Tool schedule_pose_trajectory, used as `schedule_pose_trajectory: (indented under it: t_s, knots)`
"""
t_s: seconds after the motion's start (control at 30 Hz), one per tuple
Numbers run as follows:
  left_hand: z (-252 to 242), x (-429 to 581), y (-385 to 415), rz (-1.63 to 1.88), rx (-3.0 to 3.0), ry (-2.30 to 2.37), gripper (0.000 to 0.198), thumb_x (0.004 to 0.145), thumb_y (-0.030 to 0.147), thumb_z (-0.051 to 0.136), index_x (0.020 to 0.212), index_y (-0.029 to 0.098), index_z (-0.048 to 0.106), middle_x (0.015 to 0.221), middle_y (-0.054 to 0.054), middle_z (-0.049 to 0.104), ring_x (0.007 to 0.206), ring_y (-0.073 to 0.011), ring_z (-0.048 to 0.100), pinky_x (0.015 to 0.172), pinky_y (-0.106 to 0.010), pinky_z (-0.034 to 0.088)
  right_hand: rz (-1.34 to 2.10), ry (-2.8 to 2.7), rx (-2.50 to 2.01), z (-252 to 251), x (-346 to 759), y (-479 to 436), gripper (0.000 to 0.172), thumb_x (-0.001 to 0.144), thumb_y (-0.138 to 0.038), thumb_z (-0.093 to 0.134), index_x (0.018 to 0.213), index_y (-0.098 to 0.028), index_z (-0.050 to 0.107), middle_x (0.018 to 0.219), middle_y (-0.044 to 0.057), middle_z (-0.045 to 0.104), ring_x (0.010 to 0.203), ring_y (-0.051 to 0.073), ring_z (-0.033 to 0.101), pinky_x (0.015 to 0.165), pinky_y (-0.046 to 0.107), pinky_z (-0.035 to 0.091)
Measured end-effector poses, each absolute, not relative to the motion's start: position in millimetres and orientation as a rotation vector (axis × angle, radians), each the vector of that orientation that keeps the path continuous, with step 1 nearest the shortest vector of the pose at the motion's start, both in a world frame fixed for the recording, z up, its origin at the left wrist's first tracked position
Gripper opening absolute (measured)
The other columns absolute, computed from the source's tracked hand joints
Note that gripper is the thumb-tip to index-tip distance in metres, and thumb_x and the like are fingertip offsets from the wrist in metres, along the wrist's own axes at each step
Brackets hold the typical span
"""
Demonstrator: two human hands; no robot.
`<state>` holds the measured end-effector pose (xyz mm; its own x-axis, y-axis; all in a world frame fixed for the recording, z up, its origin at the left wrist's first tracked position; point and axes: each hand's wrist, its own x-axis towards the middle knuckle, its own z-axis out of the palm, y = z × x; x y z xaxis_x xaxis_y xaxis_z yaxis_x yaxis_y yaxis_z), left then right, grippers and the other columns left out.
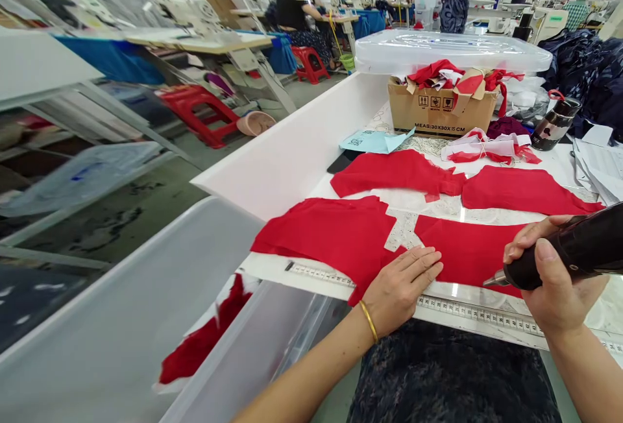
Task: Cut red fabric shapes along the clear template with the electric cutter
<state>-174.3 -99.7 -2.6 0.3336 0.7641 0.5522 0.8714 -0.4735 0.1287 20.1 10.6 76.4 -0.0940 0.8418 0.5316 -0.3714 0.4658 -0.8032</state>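
Observation:
My left hand (403, 287) lies flat with fingers stretched out at the near edge of the table, across the gap between two red fabric pieces. One cut red piece (321, 228) spreads to its left, and the other red piece (467, 248) runs on to the right. In my right hand (559, 287) is a black handheld tool with a pointed metal tip (596, 241); fingers and thumb wrap round its front. The tip points left, low over the right red piece; whether it touches the cloth I cannot tell.
Two more red pieces (399, 173) lie farther back. Behind them stand a cardboard box (438, 111) of scraps and a black tumbler (556, 126). A measuring tape (467, 309) runs along the front edge. A white bin (111, 319) sits at the left. People sew in the background.

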Motion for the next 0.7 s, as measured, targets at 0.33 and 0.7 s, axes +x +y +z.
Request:
schedule_pose_trajectory:
  t_s: [0.33,0.7]
  knots:
    - [-0.8,-174.0,-99.9,-0.855,-2.38,-1.471,0.057,0.086,-0.009,0.036,0.135,0.01,0.059,0.129,-0.015,0.071,0.131,-0.0237,0.063,0.108,-0.042,0.058,1.064,-1.268,-0.509,81.6,38.9,11.6,0.03,0.082,-0.033,0.082,0.104,-0.024,0.063,0.069,-0.005,0.065,0.051,0.015,0.061,0.047,0.029,0.054]
    - [-0.7,-174.2,-99.9,-0.869,-2.354,-1.443,0.049,0.093,-0.007,0.036,0.131,0.011,0.06,0.123,-0.014,0.073,0.124,-0.0243,0.067,0.104,-0.041,0.061,0.99,-1.259,-0.602,79.7,60.9,17.8,0.029,0.078,-0.038,0.085,0.095,-0.025,0.065,0.067,-0.003,0.062,0.053,0.016,0.058,0.045,0.03,0.05]
